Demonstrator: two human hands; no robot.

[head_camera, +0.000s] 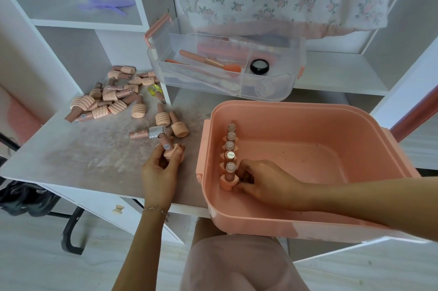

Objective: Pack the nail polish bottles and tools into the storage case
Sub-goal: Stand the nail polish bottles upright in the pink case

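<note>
Left grip (pixel 163 162): my fingers clamped round a bottle (pixel 171 151) over the bench (pixel 71 148).
Right grip (pixel 257 179): my fingers pinching the nearest upright bottle (pixel 229 175) inside the pink case (pixel 308 112), wrist bent down.

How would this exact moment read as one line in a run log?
step: packing bottles | right hand: setting bottle into pink case row | left hand: holding next bottle above table

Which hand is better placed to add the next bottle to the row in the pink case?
Left hand: it already grips a bottle beside the pink case. The right hand is busy seating another.
</note>
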